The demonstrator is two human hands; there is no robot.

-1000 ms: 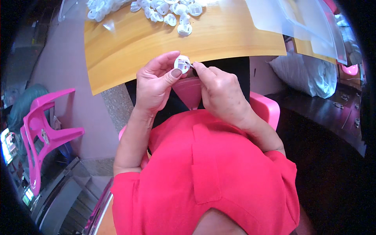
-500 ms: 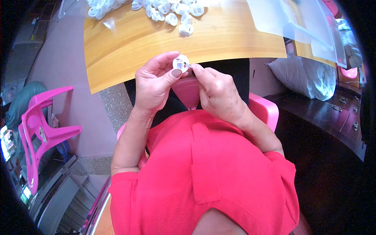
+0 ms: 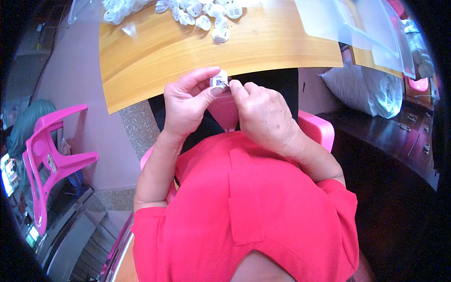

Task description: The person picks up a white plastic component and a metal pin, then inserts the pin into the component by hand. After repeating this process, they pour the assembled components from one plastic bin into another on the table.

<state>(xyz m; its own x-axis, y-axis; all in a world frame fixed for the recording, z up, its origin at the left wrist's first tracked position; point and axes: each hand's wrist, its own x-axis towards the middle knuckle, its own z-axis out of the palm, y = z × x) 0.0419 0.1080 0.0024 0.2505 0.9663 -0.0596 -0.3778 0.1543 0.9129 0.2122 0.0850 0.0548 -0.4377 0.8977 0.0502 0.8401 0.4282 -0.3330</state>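
Just off the table's near edge, my left hand (image 3: 190, 101) pinches a small round white plastic part (image 3: 218, 80) between thumb and fingers. A squarish opening with something dark in it shows on the part's face. My right hand (image 3: 263, 113) is closed at the part's right side, its thumb and forefinger pressed together. A tiny thin metallic thing (image 3: 226, 84) juts from those fingertips against the part; its kind is too small to tell. Similar white plastic parts (image 3: 203, 22) lie heaped at the table's far side, one (image 3: 221, 35) nearer than the rest.
The wooden table (image 3: 159, 61) spans the space in front of me. Clear plastic bins (image 3: 329, 23) stand at its far right. A stuffed white sack (image 3: 361, 89) rests beyond the right edge. To the left is a pink plastic chair (image 3: 54, 150); I sit on another pink chair (image 3: 315, 131).
The white part has tilted in my left hand, so its round face shows less fully. My right fingertips have shifted slightly and stay against its right side.
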